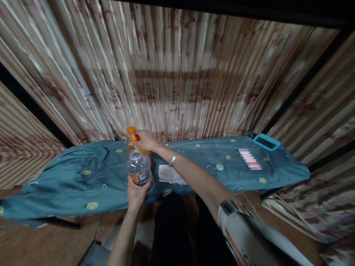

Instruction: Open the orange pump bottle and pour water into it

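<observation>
My left hand (138, 192) is closed around the lower part of a clear plastic bottle (138, 166), which has a wide mouth and no cap on it. Directly behind stands a pump bottle (131, 149) of orange-yellow liquid with an orange pump head (131, 130). My right hand (146, 140), with a silver bangle on the wrist, is closed on the neck of that pump bottle, just under the pump head. The clear bottle hides much of the pump bottle's body.
A white cloth (169, 174) lies right of the bottles on the blue bench cover (66, 173). Farther right are a round white cap (219, 167), a pixelated pink-white item (249, 159) and a light-blue framed object (266, 142). Curtains (177, 81) and dark poles surround the bench.
</observation>
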Available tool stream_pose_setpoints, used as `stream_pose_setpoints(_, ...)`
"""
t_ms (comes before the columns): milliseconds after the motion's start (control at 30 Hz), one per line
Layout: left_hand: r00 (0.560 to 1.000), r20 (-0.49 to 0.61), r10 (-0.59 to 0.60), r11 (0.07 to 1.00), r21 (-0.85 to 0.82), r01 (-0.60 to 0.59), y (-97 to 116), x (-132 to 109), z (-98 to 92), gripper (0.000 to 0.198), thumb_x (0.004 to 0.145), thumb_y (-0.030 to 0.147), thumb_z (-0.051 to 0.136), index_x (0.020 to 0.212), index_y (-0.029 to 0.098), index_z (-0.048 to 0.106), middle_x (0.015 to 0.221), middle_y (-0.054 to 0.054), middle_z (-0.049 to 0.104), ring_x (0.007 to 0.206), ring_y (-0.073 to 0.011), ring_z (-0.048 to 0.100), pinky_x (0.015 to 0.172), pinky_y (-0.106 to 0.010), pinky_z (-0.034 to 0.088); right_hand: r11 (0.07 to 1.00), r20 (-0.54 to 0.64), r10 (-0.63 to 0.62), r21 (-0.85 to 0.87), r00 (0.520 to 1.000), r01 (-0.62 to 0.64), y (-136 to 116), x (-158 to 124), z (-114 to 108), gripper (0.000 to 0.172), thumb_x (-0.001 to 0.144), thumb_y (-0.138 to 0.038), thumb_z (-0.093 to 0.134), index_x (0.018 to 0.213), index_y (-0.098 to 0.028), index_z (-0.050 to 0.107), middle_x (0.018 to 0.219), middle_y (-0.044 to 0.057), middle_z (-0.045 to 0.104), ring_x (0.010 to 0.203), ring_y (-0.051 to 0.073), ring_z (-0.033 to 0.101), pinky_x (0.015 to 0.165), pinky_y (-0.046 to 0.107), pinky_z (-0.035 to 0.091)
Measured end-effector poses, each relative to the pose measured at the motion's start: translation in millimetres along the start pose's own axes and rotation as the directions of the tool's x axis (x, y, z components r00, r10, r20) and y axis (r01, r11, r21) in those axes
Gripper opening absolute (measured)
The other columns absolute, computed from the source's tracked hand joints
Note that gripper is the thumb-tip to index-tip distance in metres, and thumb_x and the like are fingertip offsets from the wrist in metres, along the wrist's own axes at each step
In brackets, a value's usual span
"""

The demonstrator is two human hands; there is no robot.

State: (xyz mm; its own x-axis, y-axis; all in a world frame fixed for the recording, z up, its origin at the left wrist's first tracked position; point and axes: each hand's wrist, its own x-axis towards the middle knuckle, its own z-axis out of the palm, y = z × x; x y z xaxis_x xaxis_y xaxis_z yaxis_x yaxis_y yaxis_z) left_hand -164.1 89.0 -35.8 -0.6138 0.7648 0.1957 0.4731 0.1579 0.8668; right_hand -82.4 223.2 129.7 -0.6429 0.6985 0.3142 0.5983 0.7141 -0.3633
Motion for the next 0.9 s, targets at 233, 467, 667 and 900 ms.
stream_pose_setpoints(233,0.999,-0.01,-0.038,0.999,-0.018,0.037,8.2,12.9,6.3,0.061,0.052,0.048,0.077,0.098,0.023,0.045,0.088,-0.003,0.061,0.086,-0.0273,0.064,0.082,-0.047,0.053,0.985,-0.111,0.085,-0.137,0.99,-0.1,28.2,-40.5,-68.5,0.034,0.092,-0.046,0.058,0.105,-0.016,0.064,0.104,0.005,0.069,0.095,0.02,0.066,0.087,0.043,0.053)
stream_pose_setpoints(467,0.999,0.022,-0.032,0.998,-0.06,0.034,6.1,21.4,12.3,0.092,0.054,0.048,0.079,0.13,0.015,0.04,0.12,-0.017,0.059,0.114,-0.0341,0.06,0.101,-0.051,0.046,0.968,-0.052,0.194,-0.15,0.98,-0.2,60.0,-88.0,-82.4,0.029,0.091,-0.043,0.061,0.1,-0.015,0.065,0.098,0.003,0.069,0.086,0.017,0.067,0.079,0.038,0.055)
stream_pose_setpoints(667,0.95,-0.218,0.223,0.967,-0.075,-0.244,16.2,-43.5,-1.5,0.109,0.06,0.055,0.078,0.146,0.014,0.025,0.151,-0.02,0.034,0.143,-0.0337,0.03,0.119,-0.05,0.024,0.976,-0.108,0.216,-0.004,0.97,-0.218,65.1,-111.5,-55.2,0.029,0.092,-0.041,0.06,0.106,-0.016,0.063,0.1,0.003,0.069,0.086,0.017,0.067,0.078,0.038,0.056)
stream_pose_setpoints(900,0.942,0.031,0.334,0.917,-0.24,-0.317,80.1,-48.2,64.3,0.124,0.051,0.041,0.086,0.148,0.009,0.014,0.155,-0.027,0.022,0.147,-0.0379,0.021,0.12,-0.051,0.022,0.97,-0.253,0.239,0.099,0.938,-0.22,34.6,-136.1,-43.9,0.034,0.088,-0.044,0.064,0.106,-0.016,0.063,0.1,0.004,0.068,0.093,0.019,0.066,0.083,0.041,0.054)
